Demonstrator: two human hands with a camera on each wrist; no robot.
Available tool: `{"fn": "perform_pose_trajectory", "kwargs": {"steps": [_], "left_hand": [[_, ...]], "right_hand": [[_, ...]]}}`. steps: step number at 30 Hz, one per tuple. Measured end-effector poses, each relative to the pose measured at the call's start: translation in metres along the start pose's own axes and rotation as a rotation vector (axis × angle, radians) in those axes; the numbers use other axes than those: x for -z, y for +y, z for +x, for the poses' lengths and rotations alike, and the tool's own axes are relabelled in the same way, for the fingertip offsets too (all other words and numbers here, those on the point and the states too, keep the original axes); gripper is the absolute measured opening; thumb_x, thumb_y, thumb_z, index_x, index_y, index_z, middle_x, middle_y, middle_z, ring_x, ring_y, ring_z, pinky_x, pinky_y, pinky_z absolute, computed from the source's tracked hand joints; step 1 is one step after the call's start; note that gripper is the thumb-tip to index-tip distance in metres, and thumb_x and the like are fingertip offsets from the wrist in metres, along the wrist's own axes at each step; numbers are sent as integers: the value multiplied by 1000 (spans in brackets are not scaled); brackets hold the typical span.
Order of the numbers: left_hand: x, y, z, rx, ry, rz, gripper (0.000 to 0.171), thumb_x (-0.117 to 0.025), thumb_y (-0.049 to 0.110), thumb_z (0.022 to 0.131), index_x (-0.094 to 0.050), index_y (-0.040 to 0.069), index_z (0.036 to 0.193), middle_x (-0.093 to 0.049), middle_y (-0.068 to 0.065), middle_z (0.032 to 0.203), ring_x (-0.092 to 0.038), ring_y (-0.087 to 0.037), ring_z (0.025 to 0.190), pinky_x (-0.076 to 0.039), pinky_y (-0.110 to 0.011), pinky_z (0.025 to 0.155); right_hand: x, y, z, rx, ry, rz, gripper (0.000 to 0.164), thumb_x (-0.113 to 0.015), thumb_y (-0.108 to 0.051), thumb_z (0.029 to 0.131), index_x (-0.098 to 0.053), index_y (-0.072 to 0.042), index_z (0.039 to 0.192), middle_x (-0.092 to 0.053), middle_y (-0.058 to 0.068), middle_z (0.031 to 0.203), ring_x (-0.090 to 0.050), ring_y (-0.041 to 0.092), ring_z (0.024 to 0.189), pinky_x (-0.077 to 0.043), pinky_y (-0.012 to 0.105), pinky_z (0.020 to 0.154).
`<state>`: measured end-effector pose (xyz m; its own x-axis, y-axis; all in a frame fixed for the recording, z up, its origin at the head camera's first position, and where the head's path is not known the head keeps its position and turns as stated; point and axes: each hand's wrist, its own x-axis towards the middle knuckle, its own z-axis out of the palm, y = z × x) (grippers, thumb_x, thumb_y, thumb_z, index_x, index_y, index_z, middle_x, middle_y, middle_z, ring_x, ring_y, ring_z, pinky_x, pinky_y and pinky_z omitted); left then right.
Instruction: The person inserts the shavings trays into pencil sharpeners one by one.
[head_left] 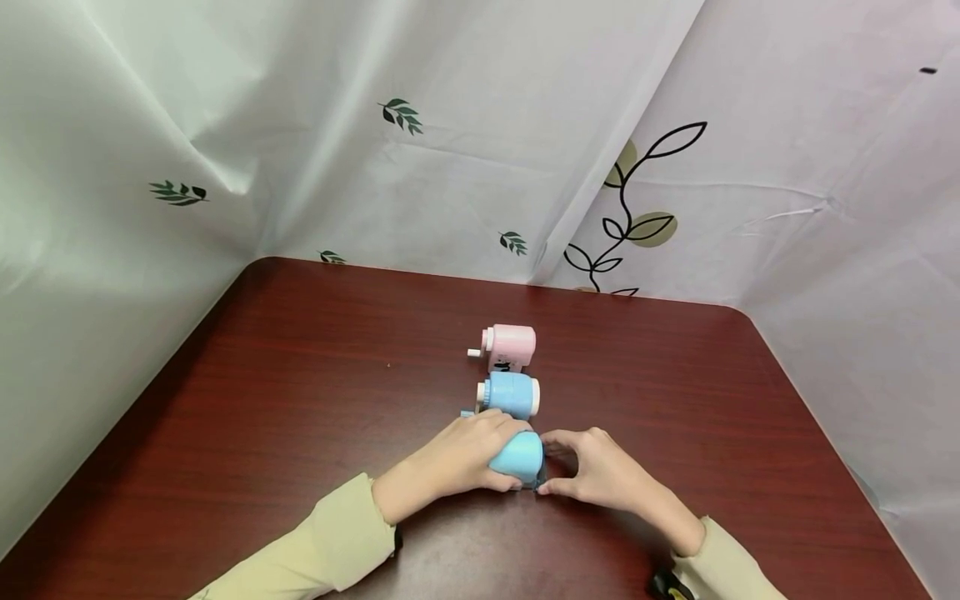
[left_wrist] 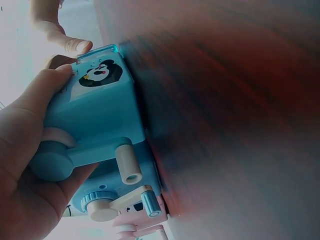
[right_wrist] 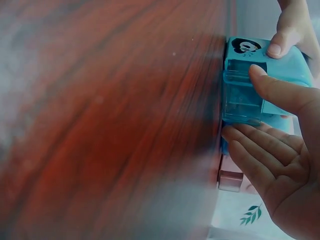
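Note:
A turquoise hand-crank pencil sharpener point(head_left: 519, 457) with a panda picture stands on the table, nearest of three in a row. My left hand point(head_left: 474, 454) grips it over the top from the left, thumb on the near side. Its crank handle point(left_wrist: 129, 165) points out beneath the left palm. At the opposite end, my right hand point(head_left: 603, 471) pinches the see-through blue shavings drawer point(right_wrist: 242, 100), thumb on one side and fingers on the other. The drawer juts partly out of the sharpener's body. Behind is a blue sharpener point(head_left: 512, 394) with a white end.
Farthest back in the row is a pink sharpener point(head_left: 513, 346), its crank facing left. The dark red wooden table point(head_left: 337, 350) reaches back to a white curtain point(head_left: 450, 167) with leaf prints, which also hangs along both sides.

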<state>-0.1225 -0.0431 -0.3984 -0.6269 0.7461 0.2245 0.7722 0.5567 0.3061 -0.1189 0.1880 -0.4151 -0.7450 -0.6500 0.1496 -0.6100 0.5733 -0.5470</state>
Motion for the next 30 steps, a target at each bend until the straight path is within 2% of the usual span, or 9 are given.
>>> {"fn": "perform_pose_trajectory", "kwargs": {"steps": [30], "left_hand": [[-2, -2, 0, -31, 48, 18, 53, -72, 40, 71, -54, 15, 115, -58, 4, 99, -49, -8, 89, -47, -25, 70]], "right_hand": [[-3, -5, 7, 45, 27, -32, 46, -78, -37, 68, -62, -14, 104, -66, -10, 95, -57, -2, 83, -49, 21, 71]]}}
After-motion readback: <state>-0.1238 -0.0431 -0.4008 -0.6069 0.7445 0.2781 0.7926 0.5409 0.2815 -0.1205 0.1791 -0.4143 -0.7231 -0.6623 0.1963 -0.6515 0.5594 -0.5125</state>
